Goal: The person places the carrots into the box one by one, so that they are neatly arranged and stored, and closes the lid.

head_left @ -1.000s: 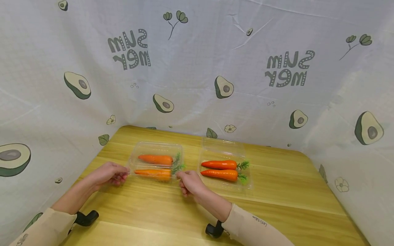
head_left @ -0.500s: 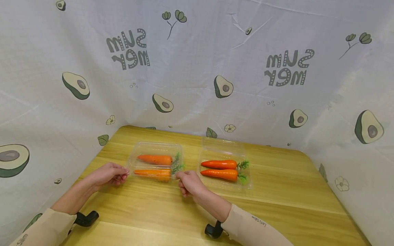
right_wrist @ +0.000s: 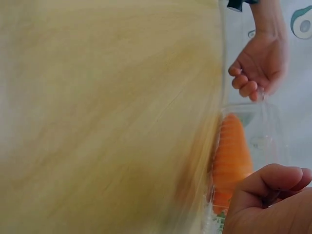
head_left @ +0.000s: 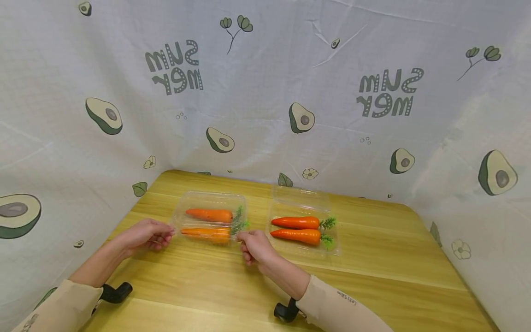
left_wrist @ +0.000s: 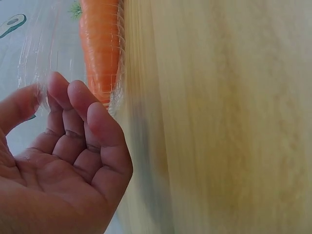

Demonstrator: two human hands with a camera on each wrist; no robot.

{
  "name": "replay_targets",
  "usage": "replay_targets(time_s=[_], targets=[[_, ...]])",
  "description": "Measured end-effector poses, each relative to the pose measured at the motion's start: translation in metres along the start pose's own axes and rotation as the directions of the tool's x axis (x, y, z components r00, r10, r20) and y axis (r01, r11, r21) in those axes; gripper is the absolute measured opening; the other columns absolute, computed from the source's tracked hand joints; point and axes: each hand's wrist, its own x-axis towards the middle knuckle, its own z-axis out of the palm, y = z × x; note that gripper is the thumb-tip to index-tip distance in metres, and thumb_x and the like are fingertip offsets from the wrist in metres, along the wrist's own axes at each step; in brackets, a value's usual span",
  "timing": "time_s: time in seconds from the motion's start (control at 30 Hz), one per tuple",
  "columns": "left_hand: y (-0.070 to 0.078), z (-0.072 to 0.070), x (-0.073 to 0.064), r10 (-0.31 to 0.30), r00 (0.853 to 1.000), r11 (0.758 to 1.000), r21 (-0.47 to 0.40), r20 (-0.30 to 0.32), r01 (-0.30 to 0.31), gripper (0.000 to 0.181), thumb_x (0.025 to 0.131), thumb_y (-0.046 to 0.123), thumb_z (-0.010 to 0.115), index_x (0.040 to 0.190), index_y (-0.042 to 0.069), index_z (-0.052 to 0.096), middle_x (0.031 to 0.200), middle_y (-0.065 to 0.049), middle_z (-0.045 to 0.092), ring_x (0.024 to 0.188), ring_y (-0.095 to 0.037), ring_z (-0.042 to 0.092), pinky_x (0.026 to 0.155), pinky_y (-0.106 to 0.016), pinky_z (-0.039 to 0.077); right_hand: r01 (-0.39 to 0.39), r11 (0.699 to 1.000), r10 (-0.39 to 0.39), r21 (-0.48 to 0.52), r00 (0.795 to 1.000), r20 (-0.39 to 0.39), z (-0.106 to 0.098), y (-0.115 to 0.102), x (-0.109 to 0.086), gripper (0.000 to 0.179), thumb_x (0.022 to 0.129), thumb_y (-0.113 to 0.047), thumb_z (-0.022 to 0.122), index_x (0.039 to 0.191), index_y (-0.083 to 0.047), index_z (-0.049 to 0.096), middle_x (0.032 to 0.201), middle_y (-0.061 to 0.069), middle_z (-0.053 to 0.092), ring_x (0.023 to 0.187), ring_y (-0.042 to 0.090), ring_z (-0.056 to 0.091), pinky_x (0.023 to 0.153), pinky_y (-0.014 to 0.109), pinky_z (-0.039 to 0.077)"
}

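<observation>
A clear plastic clamshell box with two orange carrots lies at the left of the table. The rear carrot and the front carrot point left, their green tops to the right. My left hand pinches the front left corner of the box's lid between thumb and forefinger; in the left wrist view the clear edge runs between them. At the front right corner, my right hand pinches the lid edge. In the right wrist view, the box with a carrot spans both hands.
To the right stands a second clear clamshell box, its lid tipped back, holding two carrots. A white curtain printed with avocados surrounds the back and sides of the wooden table.
</observation>
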Motion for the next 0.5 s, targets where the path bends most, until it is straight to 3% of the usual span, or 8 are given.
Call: replay_targets(time_s=[0.5], targets=[[0.0023,-0.0015,-0.0005,-0.007,1.0,1.0,-0.004,-0.015,0.007,0.03,0.103,0.027,0.055,0.097,0.0,0.068,0.081,0.002,0.064,0.072,-0.008,0.059,0.066,-0.022,0.052,-0.027,0.999,0.028,0.047,1.0,-0.012,0.001,-0.0015,-0.0009,0.021,0.099,-0.017,0.057,0.083,-0.011,0.047,0.055,-0.005,0.036,0.043,0.009,0.032,0.04,0.021,0.028]])
